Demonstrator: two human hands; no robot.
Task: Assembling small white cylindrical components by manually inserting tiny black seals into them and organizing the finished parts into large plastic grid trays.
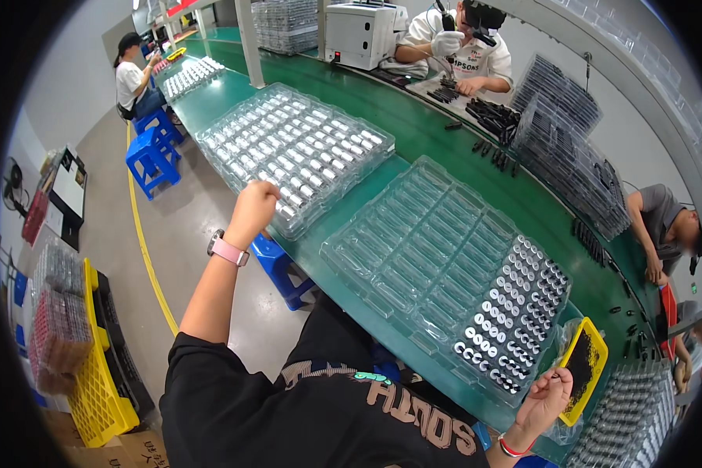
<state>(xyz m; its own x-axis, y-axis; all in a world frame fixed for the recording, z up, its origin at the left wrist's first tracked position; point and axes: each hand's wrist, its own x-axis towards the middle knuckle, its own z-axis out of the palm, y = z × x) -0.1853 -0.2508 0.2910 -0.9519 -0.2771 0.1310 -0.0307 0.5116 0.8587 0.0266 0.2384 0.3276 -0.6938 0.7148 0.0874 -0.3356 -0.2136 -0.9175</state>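
My left hand [257,204] is closed at the near edge of a clear plastic tray [382,160] that holds rows of white and silver cylinders [295,160]. Its curled fingers hide whatever is in them. On the right, my right hand [544,399] is pinched, with a dark speck at the fingertips that is too small to name. It is beside a yellow tray [597,360] full of tiny black parts [581,363]. Between my hands lies a second clear tray [413,226]; white-topped cylinders [495,312] stand upright in its right end, and its other slots hold nothing.
Across the green bench [304,74], a co-worker [476,62] handles black parts [491,117] below stacked clear trays [569,148]. Another person [663,226] sits at the right. More stacked trays [628,413] stand at the lower right. Blue stools [152,156] line the left side.
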